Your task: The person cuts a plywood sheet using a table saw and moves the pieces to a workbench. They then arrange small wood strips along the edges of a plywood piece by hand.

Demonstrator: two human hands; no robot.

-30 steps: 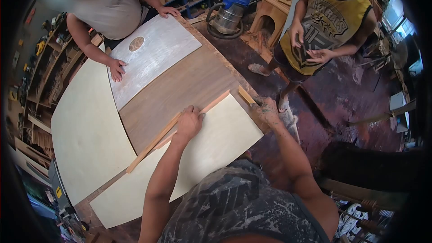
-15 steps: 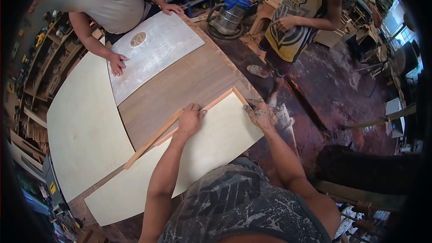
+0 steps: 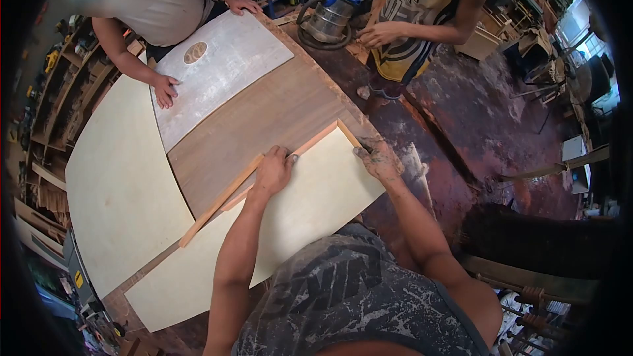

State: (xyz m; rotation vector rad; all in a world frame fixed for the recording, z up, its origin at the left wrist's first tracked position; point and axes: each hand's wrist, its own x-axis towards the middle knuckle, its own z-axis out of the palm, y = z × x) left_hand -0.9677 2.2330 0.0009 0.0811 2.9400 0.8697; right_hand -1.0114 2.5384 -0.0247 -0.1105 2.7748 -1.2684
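A pale plywood sheet (image 3: 316, 191) lies at the table edge nearest me, with thin wood strips along its far side. My left hand (image 3: 275, 170) has its fingers wrapped over the edge strip (image 3: 315, 140), beside a longer loose strip (image 3: 221, 201) that slants down to the left. At the sheet's right corner my right hand (image 3: 381, 158) grips the short end strip (image 3: 348, 133); its fingers look stained. Beyond the strips shows the brown board (image 3: 254, 109) of the tabletop.
A person in a grey shirt rests both hands on a whitish panel (image 3: 224, 66). Another person in a yellow jersey stands beyond the table near a blue-topped vacuum (image 3: 330, 20). A large pale sheet (image 3: 122, 184) lies left. Shelves (image 3: 66, 86) line the left wall.
The view has shifted slightly. The person in the yellow jersey has moved left and brought the forearms closer together. Both my hands keep nearly the same places on the strips.
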